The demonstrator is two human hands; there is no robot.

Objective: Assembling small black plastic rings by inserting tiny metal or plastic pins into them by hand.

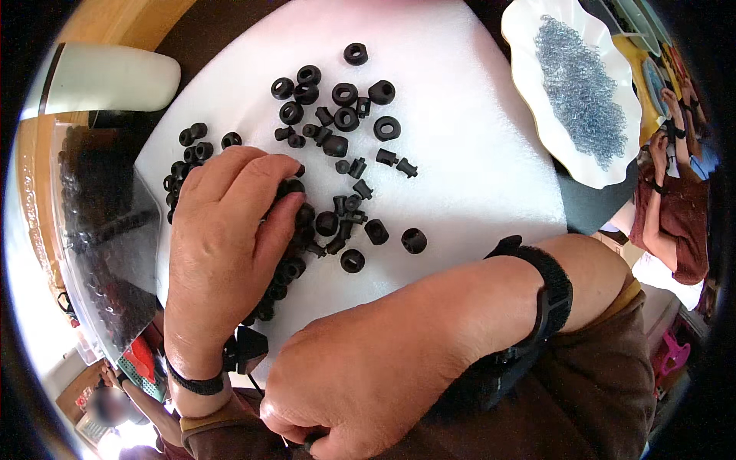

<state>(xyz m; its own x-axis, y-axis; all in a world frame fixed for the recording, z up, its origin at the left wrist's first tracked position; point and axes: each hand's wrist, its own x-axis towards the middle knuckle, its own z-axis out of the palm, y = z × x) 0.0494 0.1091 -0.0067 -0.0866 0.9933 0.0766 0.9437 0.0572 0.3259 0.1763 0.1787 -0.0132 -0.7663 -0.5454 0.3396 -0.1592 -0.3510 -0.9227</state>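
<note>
My left hand (222, 203) is over the left part of the white foam sheet (460, 184). Its thumb and forefinger close around a small black piece (290, 187) at the edge of a heap. My right hand (345, 376) is low in the view, nearest me. Its fingers are pinched together, and a bit of something small and black (313, 438) shows between them. Round black hollow barrels (386, 128) and small spool-shaped black plungers (406, 167) lie loose across the sheet. More black barrels (182, 172) sit left of my left hand, which partly hides the heap.
A white scalloped dish (617, 165) of tiny metal springs (580, 92) stands at the far right. A clear plastic bin (107, 238) with black pieces is at the left, beside a pale rounded object (115, 77). Other people (667, 199) work at the right and lower left.
</note>
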